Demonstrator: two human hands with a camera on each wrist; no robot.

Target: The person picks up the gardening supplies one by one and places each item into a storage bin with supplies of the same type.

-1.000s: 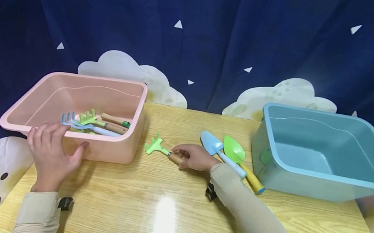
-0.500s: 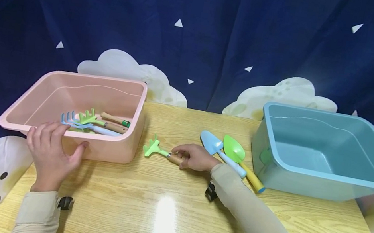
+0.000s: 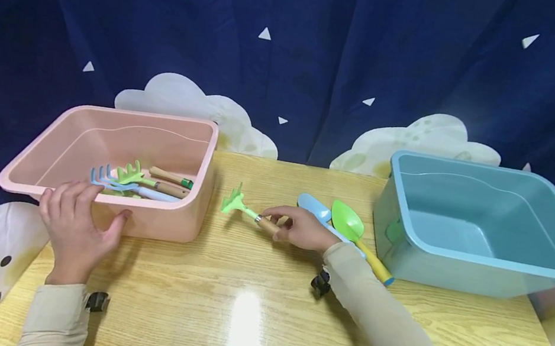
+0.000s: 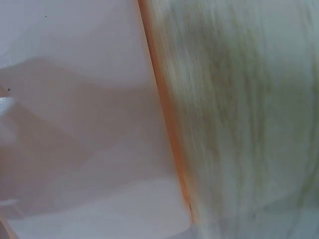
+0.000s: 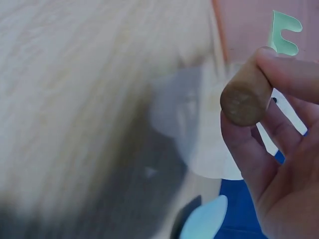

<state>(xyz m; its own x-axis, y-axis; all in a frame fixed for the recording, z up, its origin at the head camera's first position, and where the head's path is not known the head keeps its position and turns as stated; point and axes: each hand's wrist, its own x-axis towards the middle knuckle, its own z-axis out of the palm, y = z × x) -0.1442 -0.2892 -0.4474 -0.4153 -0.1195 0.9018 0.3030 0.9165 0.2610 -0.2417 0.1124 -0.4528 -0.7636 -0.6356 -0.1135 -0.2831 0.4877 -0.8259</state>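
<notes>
My right hand (image 3: 304,229) pinches the wooden handle (image 5: 244,102) of a small green hand rake (image 3: 235,201) between thumb and fingers. The rake is raised a little off the table, tines toward the pink bin. My left hand (image 3: 81,227) holds the front rim of the pink bin (image 3: 204,186), fingers hooked over it and thumb against the outer wall. Inside the bin lie a blue hand rake (image 3: 145,193), another green hand rake (image 3: 129,175) and a wooden-handled tool (image 3: 169,177) whose head is hidden.
Beside my right hand lie a blue trowel (image 3: 313,205), partly covered by the hand, and a green trowel (image 3: 347,222) with a yellow handle. A blue bin (image 3: 396,208) stands at the right of the wooden table (image 3: 172,301). A dark blue curtain (image 3: 299,62) hangs behind.
My right hand has lifted the green hand rake off the table and shifted slightly right, now covering more of the blue trowel. The left hand has stayed on the bin rim.
</notes>
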